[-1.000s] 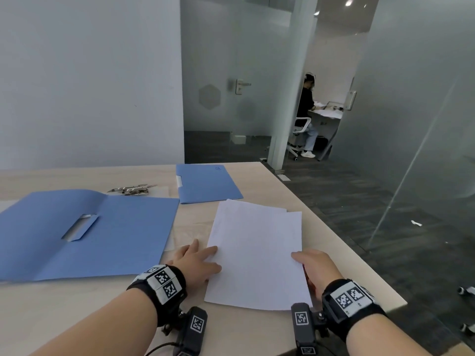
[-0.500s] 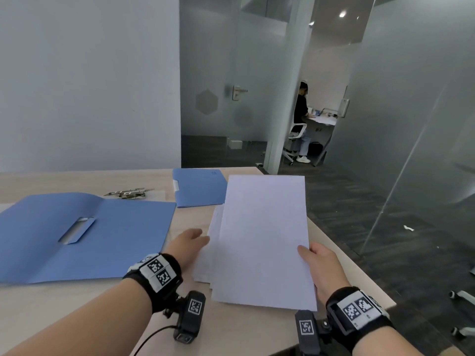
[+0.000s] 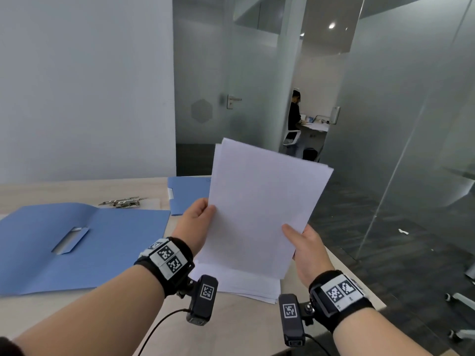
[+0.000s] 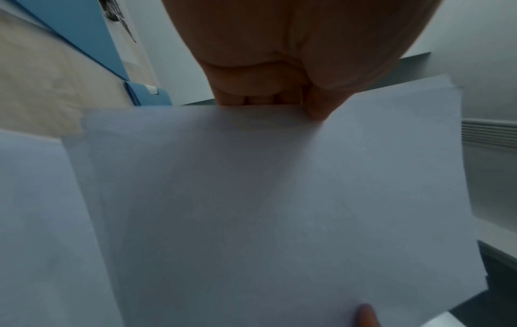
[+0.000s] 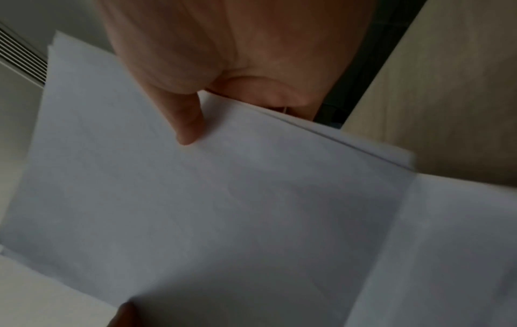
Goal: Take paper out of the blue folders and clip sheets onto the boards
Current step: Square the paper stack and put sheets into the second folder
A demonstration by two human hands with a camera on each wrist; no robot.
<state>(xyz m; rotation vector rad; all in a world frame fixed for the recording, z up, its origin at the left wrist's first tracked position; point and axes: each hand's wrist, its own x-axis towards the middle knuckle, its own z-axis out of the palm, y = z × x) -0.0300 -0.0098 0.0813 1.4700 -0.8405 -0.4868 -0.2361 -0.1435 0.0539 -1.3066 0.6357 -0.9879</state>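
Held item: a sheaf of white sheets, several leaves thick, raised off the table and tilted up toward the person, its far edges slightly fanned.

Left hand: clamped on the sheaf's left edge, thumb on the near face, fingers curled behind. The left wrist view shows the thumb pressed on the paper and curled knuckles above the edge.

Right hand: clamped on the sheaf's right edge near its lower corner, thumb laid across the near face, fingers behind. The right wrist view shows that thumb flat on the top sheet.

Remaining paper: a low pile of white sheets lying flat on the table directly beneath the held sheaf, near the right table edge.

Open blue folder: spread flat on the left of the table, a slit pocket in its middle panel.

Closed blue folder: farther back, its right part hidden behind the raised sheaf.

Metal clips: a small cluster on what looks like a pale board, between the two folders at the far side.

Background: a person at a desk behind glass partitions.
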